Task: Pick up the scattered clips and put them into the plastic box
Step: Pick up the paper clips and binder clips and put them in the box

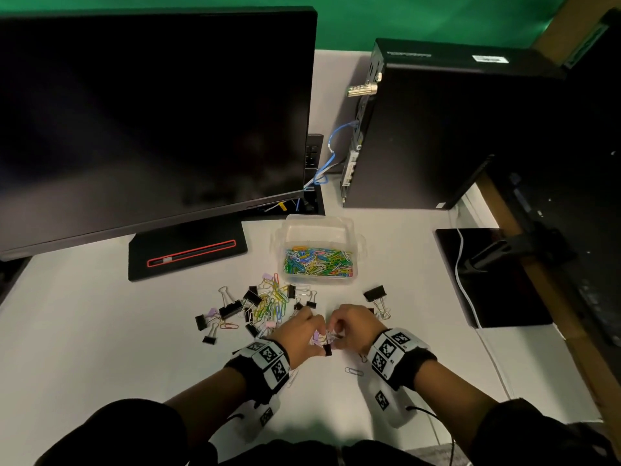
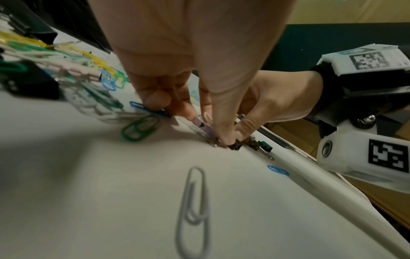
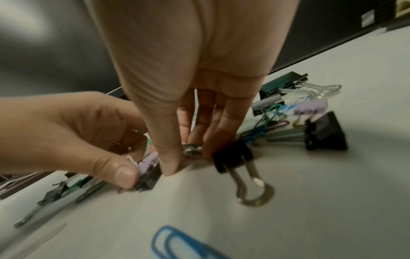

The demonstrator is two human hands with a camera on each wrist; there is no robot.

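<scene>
Both hands meet low over the white table (image 1: 100,331), just in front of the scattered clips (image 1: 265,306). My left hand (image 1: 314,331) pinches a small purple binder clip (image 3: 148,162) with a black clip (image 3: 148,183) just under it. My right hand (image 1: 336,331) has its fingertips curled down on a small silvery clip (image 3: 191,149); a black binder clip (image 3: 233,156) lies against those fingers. The clear plastic box (image 1: 354,237), part full of coloured paper clips, stands behind the pile. In the left wrist view the purple clip (image 2: 205,129) shows between both hands' fingertips.
A monitor (image 1: 151,112) and its stand (image 1: 188,253) fill the back left; a black computer case (image 1: 437,129) stands back right. A black pad (image 1: 504,297) with a white cable lies right. A large binder clip (image 1: 375,295) and loose paper clips (image 1: 353,371) lie near my wrists.
</scene>
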